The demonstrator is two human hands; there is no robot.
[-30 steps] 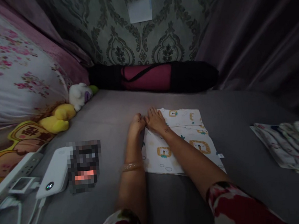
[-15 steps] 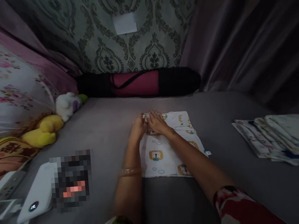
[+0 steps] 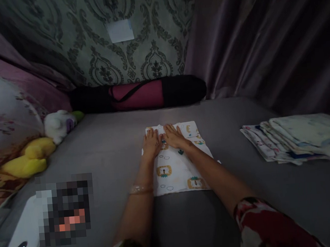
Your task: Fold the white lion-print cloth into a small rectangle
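Observation:
A white cloth point(image 3: 176, 176) printed with lion faces and small outlines lies folded on the grey bed sheet point(image 3: 104, 155). On its far left part rests my left hand point(image 3: 153, 142), palm down with the fingers stretched out. Beside it, my right hand point(image 3: 174, 136) also lies flat on the cloth, its fingers spread toward the far edge. Neither hand grips the fabric. My right forearm covers some of the cloth's right side.
A stack of folded cloths point(image 3: 300, 135) lies at the right. Along the wall stretches a black and pink long bag point(image 3: 137, 95). Plush toys point(image 3: 27, 157) line the left side, with a white power bank point(image 3: 25, 229) and a pixelated patch nearer me.
My left hand has gone from curled fingers at the cloth's far left edge to lying flat on it. My right hand stays flat. The view has turned slightly right.

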